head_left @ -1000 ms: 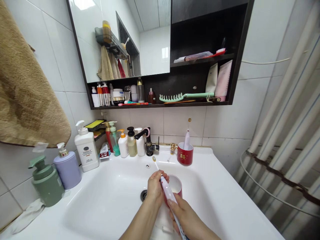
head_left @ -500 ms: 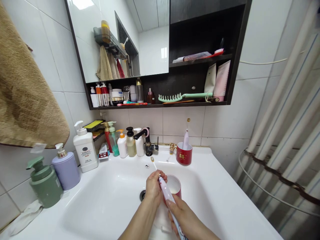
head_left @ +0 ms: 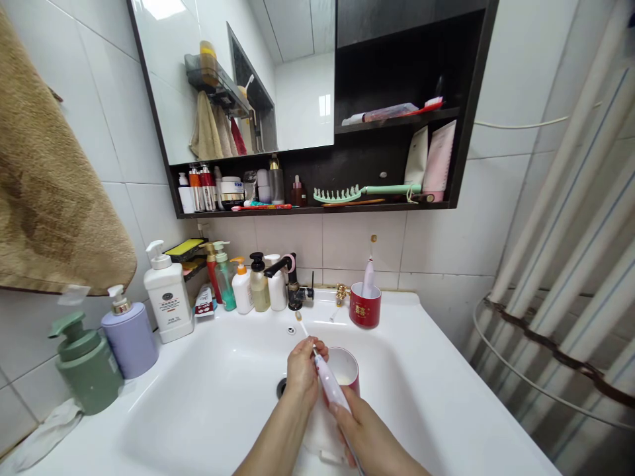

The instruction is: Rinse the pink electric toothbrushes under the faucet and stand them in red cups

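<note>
hands hold toothbrush over sink, roomier leftward

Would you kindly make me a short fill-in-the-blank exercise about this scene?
1. The right hand grips a ____.
2. The cup on the sink ledge is coloured ____.
3. The hairbrush on the shelf is coloured ____.
4. The large towel hangs toward the picture's ____ side.

Missing words: toothbrush; red; green; left.

On the white surface: red cup and black faucet beyond the fingers; pump bottles and cloth to their left.
</note>
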A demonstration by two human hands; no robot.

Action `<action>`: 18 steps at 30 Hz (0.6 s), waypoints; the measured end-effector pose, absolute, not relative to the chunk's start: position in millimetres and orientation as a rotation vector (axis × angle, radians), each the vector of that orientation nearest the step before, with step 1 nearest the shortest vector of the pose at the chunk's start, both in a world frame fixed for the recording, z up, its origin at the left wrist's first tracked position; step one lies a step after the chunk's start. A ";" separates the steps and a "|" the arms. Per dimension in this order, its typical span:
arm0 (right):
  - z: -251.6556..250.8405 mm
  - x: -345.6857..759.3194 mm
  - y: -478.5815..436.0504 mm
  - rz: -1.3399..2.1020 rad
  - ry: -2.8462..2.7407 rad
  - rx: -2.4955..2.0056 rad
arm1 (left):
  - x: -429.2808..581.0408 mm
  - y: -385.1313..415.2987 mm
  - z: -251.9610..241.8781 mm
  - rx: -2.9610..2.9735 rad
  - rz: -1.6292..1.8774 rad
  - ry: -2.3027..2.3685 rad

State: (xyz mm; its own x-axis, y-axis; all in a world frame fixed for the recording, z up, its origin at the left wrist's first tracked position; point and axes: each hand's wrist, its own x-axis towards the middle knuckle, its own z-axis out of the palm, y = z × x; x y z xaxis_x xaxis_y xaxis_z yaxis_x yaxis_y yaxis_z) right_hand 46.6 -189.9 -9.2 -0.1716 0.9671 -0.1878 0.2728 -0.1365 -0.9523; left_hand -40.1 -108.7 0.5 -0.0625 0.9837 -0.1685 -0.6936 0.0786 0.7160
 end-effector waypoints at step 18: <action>-19.8 62.1 -183.7 1.027 -1.692 -1.303 | -17.7 4.5 0.6 1.417 0.992 1.765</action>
